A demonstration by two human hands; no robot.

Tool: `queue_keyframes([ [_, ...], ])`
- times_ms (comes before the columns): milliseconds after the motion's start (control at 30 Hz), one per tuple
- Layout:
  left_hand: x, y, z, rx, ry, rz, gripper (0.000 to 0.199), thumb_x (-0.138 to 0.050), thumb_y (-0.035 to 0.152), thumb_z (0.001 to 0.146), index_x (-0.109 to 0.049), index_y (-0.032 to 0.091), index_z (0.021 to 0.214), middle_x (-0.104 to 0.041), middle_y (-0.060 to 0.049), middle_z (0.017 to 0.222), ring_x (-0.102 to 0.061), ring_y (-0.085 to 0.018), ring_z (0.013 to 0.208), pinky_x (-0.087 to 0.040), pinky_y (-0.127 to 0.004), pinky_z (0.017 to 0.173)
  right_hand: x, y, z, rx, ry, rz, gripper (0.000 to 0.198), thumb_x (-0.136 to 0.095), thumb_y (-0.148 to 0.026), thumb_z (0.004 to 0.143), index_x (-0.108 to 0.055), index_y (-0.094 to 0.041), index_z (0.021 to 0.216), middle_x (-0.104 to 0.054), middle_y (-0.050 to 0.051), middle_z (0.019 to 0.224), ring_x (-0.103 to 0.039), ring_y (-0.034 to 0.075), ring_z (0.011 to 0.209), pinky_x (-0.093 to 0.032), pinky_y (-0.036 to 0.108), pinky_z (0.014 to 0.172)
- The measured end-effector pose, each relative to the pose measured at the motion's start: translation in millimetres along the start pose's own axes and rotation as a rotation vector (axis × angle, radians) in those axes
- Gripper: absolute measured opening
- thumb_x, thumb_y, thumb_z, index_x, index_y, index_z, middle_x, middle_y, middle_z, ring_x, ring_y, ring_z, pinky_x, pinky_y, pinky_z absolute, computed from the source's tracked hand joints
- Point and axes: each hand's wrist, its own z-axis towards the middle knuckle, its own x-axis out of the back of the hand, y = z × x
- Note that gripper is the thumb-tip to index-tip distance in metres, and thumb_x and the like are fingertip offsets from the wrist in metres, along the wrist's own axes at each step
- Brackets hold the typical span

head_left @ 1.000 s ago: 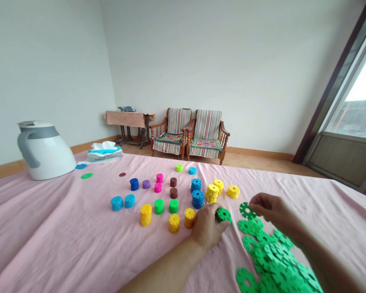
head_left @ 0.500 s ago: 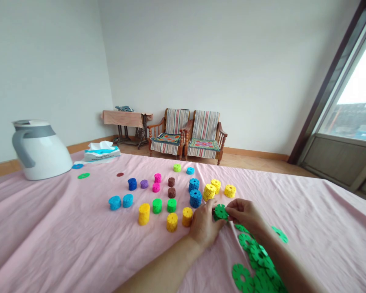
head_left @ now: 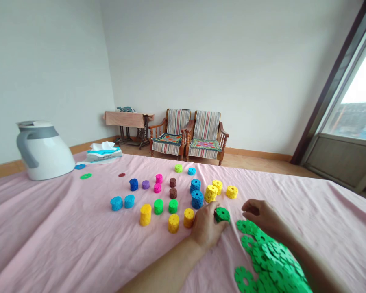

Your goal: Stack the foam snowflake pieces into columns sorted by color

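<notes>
My left hand (head_left: pixel 208 224) curls its thumb and fingers around a stack of dark green notched discs (head_left: pixel 222 214) standing on the cloth. Part of the stack is hidden by the hand. To the right, my right hand (head_left: pixel 260 213) hovers with bent fingers slightly apart and nothing visible in them. Below it spreads a heap of loose green discs (head_left: pixel 271 258), partly covered by my right forearm. Blue disc stacks (head_left: pixel 197 200) and yellow disc stacks (head_left: pixel 211 193) stand just beyond my left hand. An orange-yellow stack (head_left: pixel 188 218) is close to its left side.
More short stacks, such as bright green (head_left: pixel 158 206), brown (head_left: pixel 173 193) and light blue (head_left: pixel 116 203), stand leftward on the pink cloth (head_left: pixel 79 240). A white jug (head_left: pixel 49 156) and a tissue box (head_left: pixel 103 154) are at the far left. Two wooden chairs (head_left: pixel 205 136) stand beyond.
My right hand has let go of the green stack and moved right, over the loose discs. My left hand stays around the stack. The view has shifted slightly.
</notes>
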Motion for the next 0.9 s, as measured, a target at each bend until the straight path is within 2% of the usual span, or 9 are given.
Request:
queue_keyframes([
  [100, 1, 1, 0, -0.008, 0.0, 0.02, 0.055, -0.073, 0.027, 0.067, -0.056, 0.019, 0.119, -0.065, -0.009, 0.113, -0.058, -0.028, 0.106, -0.044, -0.038, 0.093, 11, 7, -8, 0.06, -0.098, -0.203, 0.028, -0.061, -0.022, 0.06, -0.067, -0.018, 0.087, -0.067, 0.007, 0.087, -0.061, 0.022, 0.082, -0.047, 0.032, 0.074],
  [200, 2, 3, 0, -0.023, -0.012, 0.036, 0.049, -0.071, 0.031, 0.07, -0.059, 0.019, 0.115, -0.066, -0.009, 0.111, -0.058, -0.028, 0.106, -0.044, -0.039, 0.092, 11, 6, -14, 0.1, -0.194, -0.271, 0.037, -0.062, -0.021, 0.06, -0.067, -0.019, 0.096, -0.065, 0.008, 0.097, -0.058, 0.024, 0.093, -0.045, 0.033, 0.082],
  [400, 3, 5, 0, -0.043, -0.018, 0.051, 0.031, -0.068, 0.031, 0.073, -0.064, 0.02, 0.101, -0.068, -0.006, 0.099, -0.061, -0.026, 0.095, -0.046, -0.037, 0.083, 5, -4, -16, 0.131, -0.219, -0.339, 0.031, -0.058, -0.017, 0.061, -0.065, -0.021, 0.091, -0.063, 0.007, 0.093, -0.055, 0.024, 0.091, -0.042, 0.033, 0.081],
  [567, 3, 4, 0, -0.043, -0.027, 0.034, 0.03, -0.069, 0.028, 0.07, -0.064, 0.021, 0.099, -0.068, -0.004, 0.097, -0.06, -0.025, 0.093, -0.046, -0.034, 0.081, 3, -7, -17, 0.153, -0.182, -0.344, 0.023, -0.057, -0.016, 0.059, -0.06, -0.019, 0.081, -0.063, 0.006, 0.088, -0.054, 0.022, 0.086, -0.041, 0.032, 0.077],
  [667, 3, 4, 0, -0.027, -0.024, 0.021, 0.037, -0.071, 0.028, 0.068, -0.063, 0.021, 0.103, -0.068, -0.005, 0.1, -0.06, -0.025, 0.096, -0.045, -0.034, 0.082, 3, -7, -14, 0.112, -0.135, -0.253, 0.011, -0.054, -0.017, 0.061, -0.054, -0.019, 0.072, -0.061, 0.003, 0.073, -0.054, 0.018, 0.072, -0.041, 0.028, 0.065],
  [733, 4, 5, 0, -0.028, -0.024, 0.015, 0.037, -0.071, 0.03, 0.069, -0.062, 0.021, 0.104, -0.068, -0.005, 0.1, -0.06, -0.025, 0.094, -0.045, -0.033, 0.081, 4, -9, -10, 0.066, -0.122, -0.103, 0.002, -0.053, -0.022, 0.066, -0.053, -0.02, 0.067, -0.058, 0.0, 0.062, -0.052, 0.015, 0.061, -0.038, 0.026, 0.056],
  [900, 6, 7, 0, -0.051, -0.055, 0.047, 0.022, -0.067, 0.032, 0.073, -0.064, 0.02, 0.091, -0.067, -0.004, 0.087, -0.06, -0.023, 0.084, -0.044, -0.03, 0.07, -4, -27, -2, -0.024, -0.018, 0.335, 0.024, -0.059, -0.044, 0.066, -0.055, -0.02, 0.065, -0.057, -0.001, 0.054, -0.053, 0.013, 0.052, -0.039, 0.024, 0.049],
])
